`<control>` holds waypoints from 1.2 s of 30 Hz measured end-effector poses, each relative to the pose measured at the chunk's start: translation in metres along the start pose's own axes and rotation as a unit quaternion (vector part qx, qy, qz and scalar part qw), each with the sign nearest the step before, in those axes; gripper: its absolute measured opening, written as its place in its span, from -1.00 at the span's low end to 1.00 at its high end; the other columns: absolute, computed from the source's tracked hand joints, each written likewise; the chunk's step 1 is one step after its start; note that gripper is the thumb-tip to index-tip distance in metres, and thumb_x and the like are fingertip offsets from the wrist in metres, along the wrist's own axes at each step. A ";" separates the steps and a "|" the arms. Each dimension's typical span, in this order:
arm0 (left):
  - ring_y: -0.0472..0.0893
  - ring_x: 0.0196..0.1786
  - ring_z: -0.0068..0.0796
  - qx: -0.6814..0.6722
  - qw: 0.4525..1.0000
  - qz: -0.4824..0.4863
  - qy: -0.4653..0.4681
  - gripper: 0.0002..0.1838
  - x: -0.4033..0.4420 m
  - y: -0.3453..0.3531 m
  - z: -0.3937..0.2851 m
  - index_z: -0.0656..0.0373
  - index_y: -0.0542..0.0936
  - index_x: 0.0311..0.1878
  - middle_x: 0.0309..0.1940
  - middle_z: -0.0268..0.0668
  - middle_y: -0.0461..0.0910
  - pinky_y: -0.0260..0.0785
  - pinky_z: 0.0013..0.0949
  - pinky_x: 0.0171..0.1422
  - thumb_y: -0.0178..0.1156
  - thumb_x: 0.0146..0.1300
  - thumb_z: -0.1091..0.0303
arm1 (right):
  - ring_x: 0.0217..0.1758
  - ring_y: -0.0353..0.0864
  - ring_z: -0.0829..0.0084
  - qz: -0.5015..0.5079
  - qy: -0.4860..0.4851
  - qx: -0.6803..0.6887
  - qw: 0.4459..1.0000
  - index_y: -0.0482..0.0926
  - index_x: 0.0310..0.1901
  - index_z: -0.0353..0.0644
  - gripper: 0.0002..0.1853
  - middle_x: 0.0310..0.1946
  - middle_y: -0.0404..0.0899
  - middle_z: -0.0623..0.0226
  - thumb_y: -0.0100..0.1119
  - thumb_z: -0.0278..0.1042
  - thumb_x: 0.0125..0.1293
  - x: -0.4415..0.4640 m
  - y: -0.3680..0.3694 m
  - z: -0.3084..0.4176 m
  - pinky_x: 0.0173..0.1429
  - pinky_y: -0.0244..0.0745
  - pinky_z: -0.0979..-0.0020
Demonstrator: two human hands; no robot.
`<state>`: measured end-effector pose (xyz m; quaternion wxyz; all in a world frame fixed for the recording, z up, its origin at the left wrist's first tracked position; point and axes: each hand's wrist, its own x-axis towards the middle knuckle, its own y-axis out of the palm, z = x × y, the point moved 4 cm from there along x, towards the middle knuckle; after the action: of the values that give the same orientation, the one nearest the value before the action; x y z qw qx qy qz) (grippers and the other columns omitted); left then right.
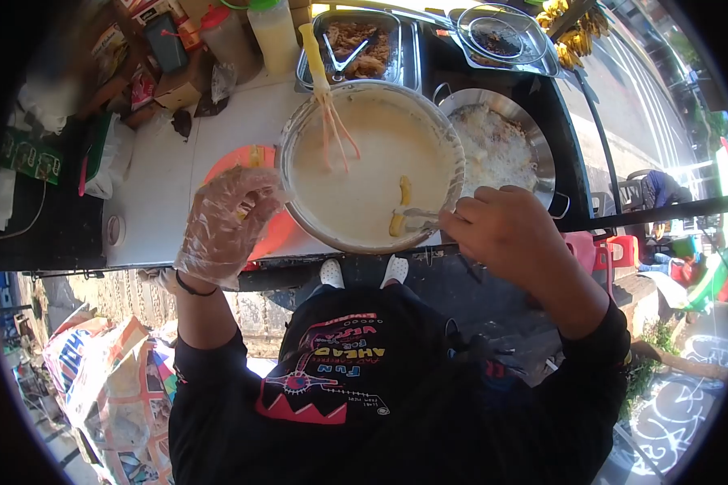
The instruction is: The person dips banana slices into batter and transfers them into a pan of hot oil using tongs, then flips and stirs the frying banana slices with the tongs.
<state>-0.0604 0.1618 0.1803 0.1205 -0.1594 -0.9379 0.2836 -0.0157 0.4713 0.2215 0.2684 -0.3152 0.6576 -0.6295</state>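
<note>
My right hand [497,230] grips metal tongs [419,213] at the right side of a large pot [285,190] of pale batter [356,198]. The tip of the tongs is at a yellow banana piece [401,208] lying in or just over the batter. A whisk [325,97] with a yellow handle leans in the pot. My left hand [230,210], in a clear plastic glove, is curled over an orange basin [273,238] left of the pot. Something yellowish shows by its fingers, but what they hold is unclear.
Right of the pot stands a wide pan [546,149] of foaming oil. Behind are a tray [396,48] of fried food with tongs, a strainer [501,32] on another tray, bottles [273,36] and hanging bananas [570,56]. A rail [663,212] crosses at right.
</note>
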 end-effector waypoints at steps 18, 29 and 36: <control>0.59 -0.07 -0.50 -0.010 0.975 -0.162 -0.152 -0.69 -0.084 -0.071 0.103 0.23 0.62 0.07 -0.06 -0.30 0.65 0.45 -0.38 0.10 0.37 0.30 0.36 | -0.52 0.49 0.64 -0.185 0.484 0.586 0.623 0.67 -0.05 -0.47 -0.76 -0.52 0.61 0.34 0.25 -0.43 0.40 -0.086 0.110 -0.032 -0.44 0.34 0.58; 0.55 -0.09 -0.58 0.004 0.955 -0.261 -0.145 -0.69 -0.083 -0.040 0.053 0.19 0.61 0.08 -0.11 -0.36 0.61 0.42 -0.43 0.10 0.37 0.36 0.30 | -0.61 0.34 0.70 -0.282 0.378 0.668 0.576 0.69 -0.05 -0.41 -0.78 -0.60 0.51 0.43 0.26 -0.43 0.40 -0.113 0.070 -0.145 -0.49 0.19 0.60; 0.52 0.00 -0.58 0.004 0.920 -0.324 -0.219 -0.70 -0.136 -0.015 0.043 0.19 0.56 0.16 -0.06 -0.37 0.58 0.38 -0.45 0.15 0.29 0.41 0.39 | -0.48 0.59 0.60 -0.111 0.501 0.482 0.710 0.75 -0.09 -0.31 -0.69 -0.54 0.65 0.36 0.37 -0.23 0.28 -0.106 0.179 -0.204 -0.34 0.44 0.49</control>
<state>0.0476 0.0789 0.1351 -0.0020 0.2199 -0.9400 0.2609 -0.1125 0.6871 0.0512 -0.0563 0.1479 0.2629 -0.9517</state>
